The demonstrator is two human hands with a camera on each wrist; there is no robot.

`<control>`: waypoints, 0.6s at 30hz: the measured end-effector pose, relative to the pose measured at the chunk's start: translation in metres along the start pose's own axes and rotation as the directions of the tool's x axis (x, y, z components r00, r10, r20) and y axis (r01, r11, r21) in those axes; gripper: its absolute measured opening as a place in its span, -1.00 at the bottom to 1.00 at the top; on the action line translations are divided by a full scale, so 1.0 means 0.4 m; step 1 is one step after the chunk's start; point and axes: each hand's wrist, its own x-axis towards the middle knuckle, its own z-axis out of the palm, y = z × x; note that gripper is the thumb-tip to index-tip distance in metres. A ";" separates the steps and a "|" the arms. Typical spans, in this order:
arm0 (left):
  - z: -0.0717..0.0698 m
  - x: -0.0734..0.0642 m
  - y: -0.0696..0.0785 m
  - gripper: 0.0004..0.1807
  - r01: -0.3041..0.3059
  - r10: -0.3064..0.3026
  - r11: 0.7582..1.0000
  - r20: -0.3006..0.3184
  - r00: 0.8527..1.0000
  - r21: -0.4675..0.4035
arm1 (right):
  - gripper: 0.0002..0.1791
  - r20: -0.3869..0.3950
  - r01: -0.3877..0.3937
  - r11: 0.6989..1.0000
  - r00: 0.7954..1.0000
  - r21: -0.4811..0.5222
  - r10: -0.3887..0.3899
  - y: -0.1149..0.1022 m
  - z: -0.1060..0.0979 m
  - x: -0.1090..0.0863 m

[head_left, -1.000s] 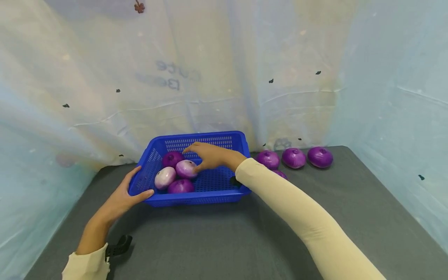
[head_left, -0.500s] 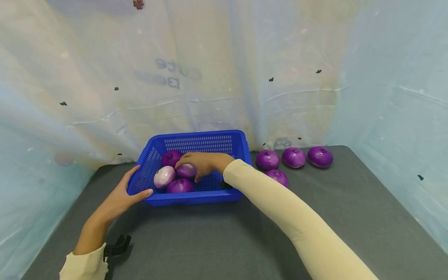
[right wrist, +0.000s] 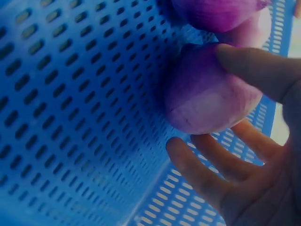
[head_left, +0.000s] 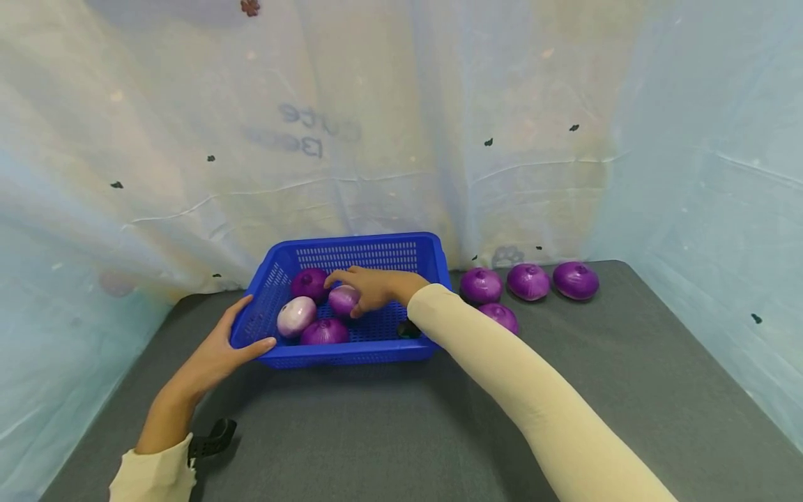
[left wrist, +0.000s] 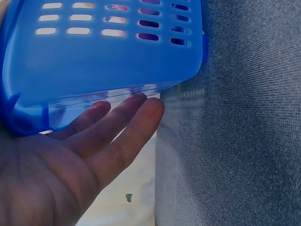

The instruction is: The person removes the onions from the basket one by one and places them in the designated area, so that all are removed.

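Observation:
In the head view, my left hand (head_left: 216, 348) holds the front left corner of a blue slotted basket (head_left: 357, 354). The thumb lies at the front rim and the fingers run along the left side; in the left wrist view those fingers (left wrist: 127, 136) look fairly straight. Inside the basket my right hand (head_left: 376, 287) loosely grips a purple onion (head_left: 342, 301). The right wrist view has its thumb on the onion (right wrist: 211, 94) and the fingertips at the lower edge. Close by lie a dark onion (head_left: 309, 284), a pale onion (head_left: 296, 317) and another purple onion (head_left: 324, 332).
Right of the basket, several onions (head_left: 528, 282) lie on the grey table (head_left: 401, 432), one of them (head_left: 500, 317) partly behind the right sleeve (head_left: 502, 362). Patterned fabric (head_left: 389, 125) hangs behind the table and along both sides.
The right hand has come down onto an onion and closed around it, then shifted slightly right with it. More purple shows on that onion now. The left hand and basket stay in place.

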 end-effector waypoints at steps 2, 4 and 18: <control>-0.001 0.001 0.001 0.07 0.003 -0.003 1.000 -0.002 1.000 0.001 | -0.32 0.011 0.012 0.998 1.000 0.059 -0.013 0.008 0.000 0.000; 0.000 0.002 0.001 0.08 0.004 -0.004 1.000 -0.003 1.000 0.004 | -0.36 0.016 0.032 0.994 0.999 0.109 -0.034 0.019 -0.001 0.001; -0.002 0.005 -0.002 0.07 -0.005 0.005 1.000 -0.003 1.000 0.005 | -0.07 -0.061 -0.042 0.989 0.997 0.141 0.051 0.050 -0.021 -0.031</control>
